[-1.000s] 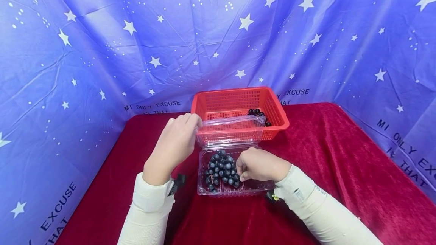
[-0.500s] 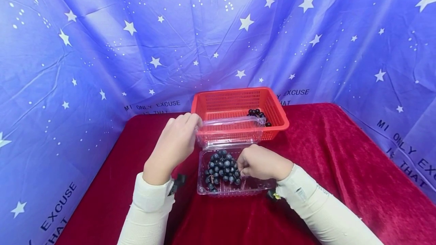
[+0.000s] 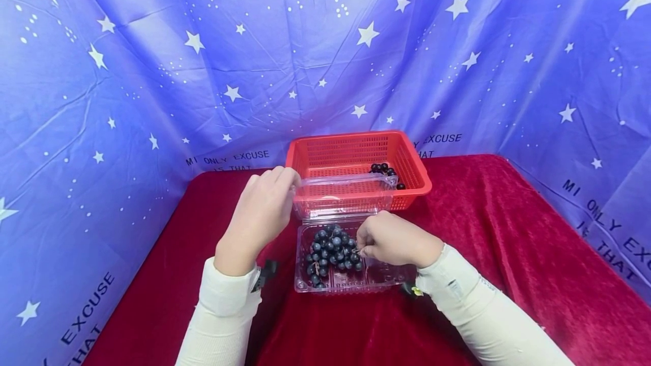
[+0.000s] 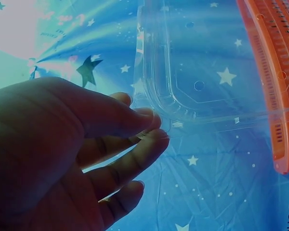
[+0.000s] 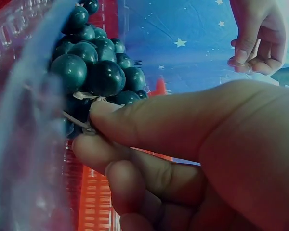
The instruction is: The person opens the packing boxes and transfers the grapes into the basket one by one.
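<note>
Dark grapes [image 3: 330, 250] lie in a bunch in the left part of a clear plastic clamshell box [image 3: 316, 288]. My right hand [image 3: 396, 240] is at the right side of the bunch. In the right wrist view its thumb and forefinger pinch a thin stem [image 5: 83, 96] of the bunch, with the grapes just beyond. The raised lid [image 4: 188, 115] leans back toward the red basket. At its left corner, my left hand [image 3: 259, 219] holds it between thumb and fingers, as the left wrist view shows.
Behind the box stands a red perforated basket [image 3: 351, 135] with some dark grapes [image 3: 382, 168] in its right end. A red velvet cloth [image 3: 488, 230] covers the table. Blue star-printed fabric [image 3: 325, 44] hangs round the back and sides.
My right hand has moved slightly back and to the right. The grapes at the right side of the bunch have shifted a little with it. My left hand stays on the lid.
</note>
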A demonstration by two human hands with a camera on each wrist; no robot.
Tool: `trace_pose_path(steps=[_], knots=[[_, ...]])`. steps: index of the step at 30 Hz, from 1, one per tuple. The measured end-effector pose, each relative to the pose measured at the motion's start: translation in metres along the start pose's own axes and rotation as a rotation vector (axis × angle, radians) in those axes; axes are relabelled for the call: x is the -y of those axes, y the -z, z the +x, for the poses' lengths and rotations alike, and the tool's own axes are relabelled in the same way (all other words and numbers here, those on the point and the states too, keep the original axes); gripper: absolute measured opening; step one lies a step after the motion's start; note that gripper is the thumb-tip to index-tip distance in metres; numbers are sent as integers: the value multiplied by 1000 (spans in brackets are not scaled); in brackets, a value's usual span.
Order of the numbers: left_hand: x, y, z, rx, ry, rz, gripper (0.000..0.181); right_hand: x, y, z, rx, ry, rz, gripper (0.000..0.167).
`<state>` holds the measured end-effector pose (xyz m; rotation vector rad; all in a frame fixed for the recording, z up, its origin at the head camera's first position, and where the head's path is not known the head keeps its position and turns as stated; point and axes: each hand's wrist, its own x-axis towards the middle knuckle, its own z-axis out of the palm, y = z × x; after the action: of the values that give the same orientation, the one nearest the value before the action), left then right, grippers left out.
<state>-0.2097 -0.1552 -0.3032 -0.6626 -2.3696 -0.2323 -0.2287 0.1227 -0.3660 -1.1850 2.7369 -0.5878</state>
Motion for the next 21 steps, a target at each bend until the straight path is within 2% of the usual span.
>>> trace_pose_path(steps=[10, 21], knots=[[0, -2, -2, -25, 1, -44, 19, 1, 8, -2, -48, 29, -29, 17], [-1, -1, -2, -38, 3, -25, 18, 2, 12, -3, -63, 30, -3, 19]])
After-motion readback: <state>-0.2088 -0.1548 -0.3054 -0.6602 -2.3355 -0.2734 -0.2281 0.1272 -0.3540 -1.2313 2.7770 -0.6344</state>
